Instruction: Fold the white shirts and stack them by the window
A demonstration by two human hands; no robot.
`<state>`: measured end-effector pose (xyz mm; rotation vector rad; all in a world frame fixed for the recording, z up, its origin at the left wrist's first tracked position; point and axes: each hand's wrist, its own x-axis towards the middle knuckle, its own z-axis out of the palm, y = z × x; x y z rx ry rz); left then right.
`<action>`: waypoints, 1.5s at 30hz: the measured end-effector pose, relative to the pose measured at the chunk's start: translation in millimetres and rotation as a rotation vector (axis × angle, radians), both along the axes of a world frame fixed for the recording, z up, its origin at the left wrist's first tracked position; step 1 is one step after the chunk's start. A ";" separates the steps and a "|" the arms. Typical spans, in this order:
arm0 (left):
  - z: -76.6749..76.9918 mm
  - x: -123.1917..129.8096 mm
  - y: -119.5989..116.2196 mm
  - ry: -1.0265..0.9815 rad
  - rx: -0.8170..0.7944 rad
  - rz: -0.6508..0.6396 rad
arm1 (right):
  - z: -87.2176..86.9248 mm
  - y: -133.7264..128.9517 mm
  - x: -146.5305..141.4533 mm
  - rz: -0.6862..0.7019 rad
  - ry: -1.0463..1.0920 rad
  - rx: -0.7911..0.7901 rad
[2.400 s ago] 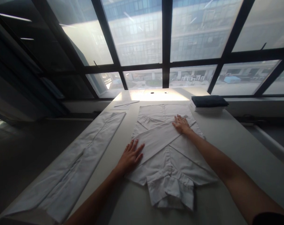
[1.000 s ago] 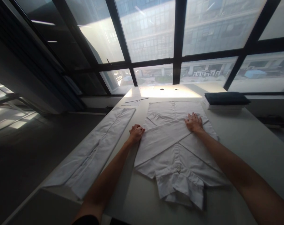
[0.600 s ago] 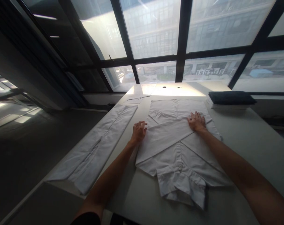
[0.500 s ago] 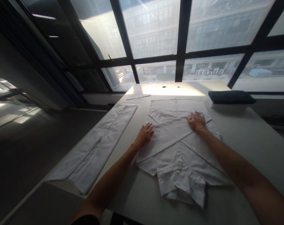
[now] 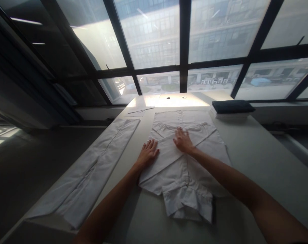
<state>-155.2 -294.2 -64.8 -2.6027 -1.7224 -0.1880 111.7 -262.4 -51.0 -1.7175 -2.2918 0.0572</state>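
A white shirt [image 5: 169, 159] lies spread on the table, its collar towards me and its sleeves folded across the body. On the shirt's left edge my left hand [image 5: 148, 152] rests flat with its fingers stretched out. My right hand [image 5: 184, 140] presses on the folded sleeves near the shirt's middle, fingers extended, gripping nothing. Part of the shirt's right side is hidden under my right forearm.
Another long folded white garment [image 5: 90, 169] lies along the left edge of the white table [image 5: 266, 162]. A stack of folded cloth with a dark piece on top [image 5: 232, 106] sits at the back right. Papers [image 5: 137, 112] lie at the back left, before the large windows.
My right hand has slid left over the sleeves, from the shirt's right side to its middle. My left hand stays at the left edge. The camera view has shifted slightly.
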 end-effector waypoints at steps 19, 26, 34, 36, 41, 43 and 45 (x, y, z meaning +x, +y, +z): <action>2.9 -0.6 1.7 0.025 0.028 0.008 | -15.2 50.5 160.5 -0.257 -0.101 -0.153; 11.4 -5.2 -37.4 0.055 0.016 -0.292 | -15.6 48.0 155.4 -0.254 -0.106 -0.147; 8.7 -40.5 -79.1 0.053 -0.042 -0.402 | -13.6 45.5 156.4 -0.254 -0.097 -0.101; 8.6 -47.1 -80.8 0.050 -0.060 -0.421 | -11.3 44.3 154.9 -0.263 -0.076 -0.053; 24.2 -44.4 -89.7 0.001 -0.123 -0.469 | 2.9 14.0 139.7 -0.155 -0.017 0.109; 36.9 -33.2 -99.9 -0.037 -0.163 -0.534 | 8.4 -16.1 130.5 -0.033 0.041 0.095; 49.4 -18.3 -112.3 -0.077 -0.231 -0.637 | 11.6 -55.5 122.8 0.118 0.112 0.038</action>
